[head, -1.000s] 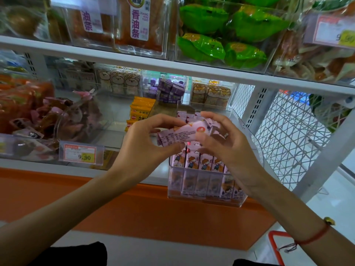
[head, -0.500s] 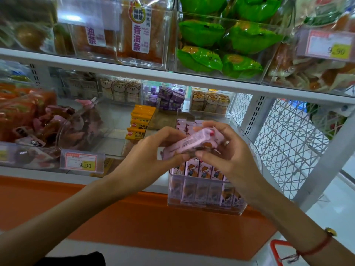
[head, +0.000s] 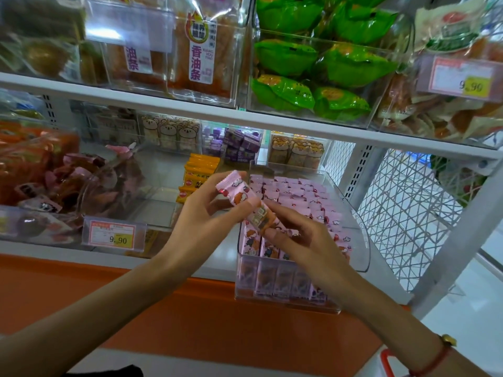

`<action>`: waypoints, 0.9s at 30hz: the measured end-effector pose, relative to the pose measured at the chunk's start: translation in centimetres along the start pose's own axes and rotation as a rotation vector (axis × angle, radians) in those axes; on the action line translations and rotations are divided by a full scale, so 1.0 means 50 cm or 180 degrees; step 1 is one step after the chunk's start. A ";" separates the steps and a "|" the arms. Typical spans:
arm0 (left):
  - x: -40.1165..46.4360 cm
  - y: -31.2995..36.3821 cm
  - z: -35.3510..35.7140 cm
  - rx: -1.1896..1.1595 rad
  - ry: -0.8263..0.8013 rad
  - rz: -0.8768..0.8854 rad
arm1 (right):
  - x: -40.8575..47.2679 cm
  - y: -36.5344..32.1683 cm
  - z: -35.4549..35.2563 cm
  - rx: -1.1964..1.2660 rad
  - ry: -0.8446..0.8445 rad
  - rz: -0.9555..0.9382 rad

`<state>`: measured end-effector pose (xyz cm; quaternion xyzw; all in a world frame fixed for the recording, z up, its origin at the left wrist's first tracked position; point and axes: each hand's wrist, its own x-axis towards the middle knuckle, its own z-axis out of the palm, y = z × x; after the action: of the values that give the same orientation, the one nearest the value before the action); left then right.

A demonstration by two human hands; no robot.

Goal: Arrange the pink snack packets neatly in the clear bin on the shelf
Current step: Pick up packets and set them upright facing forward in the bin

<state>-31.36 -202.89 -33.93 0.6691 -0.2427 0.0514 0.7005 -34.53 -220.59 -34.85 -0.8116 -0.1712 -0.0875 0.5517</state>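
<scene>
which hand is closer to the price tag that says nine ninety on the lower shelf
Left. The left hand is just right of the lower price tag; the right hand is farther right, over the clear bin.

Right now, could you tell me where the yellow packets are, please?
The yellow packets stand mid-frame on the lower shelf, just left of the clear bin and behind the left hand.

Clear bin on white shelf
</scene>
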 end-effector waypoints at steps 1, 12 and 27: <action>0.000 0.002 -0.001 -0.0069 0.0049 0.0071 | 0.002 0.000 -0.003 -0.0049 -0.0013 0.0023; 0.089 -0.013 -0.030 0.0306 0.0988 0.0846 | 0.219 0.109 -0.057 -0.2548 -0.0033 0.0065; 0.227 -0.098 -0.016 0.0557 0.0359 0.0684 | 0.221 0.135 -0.067 -0.3096 -0.0635 0.0013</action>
<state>-19.26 -205.47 -33.77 0.6938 -0.2677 0.1847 0.6425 -21.63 -223.95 -35.77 -0.9797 -0.1610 -0.0780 0.0901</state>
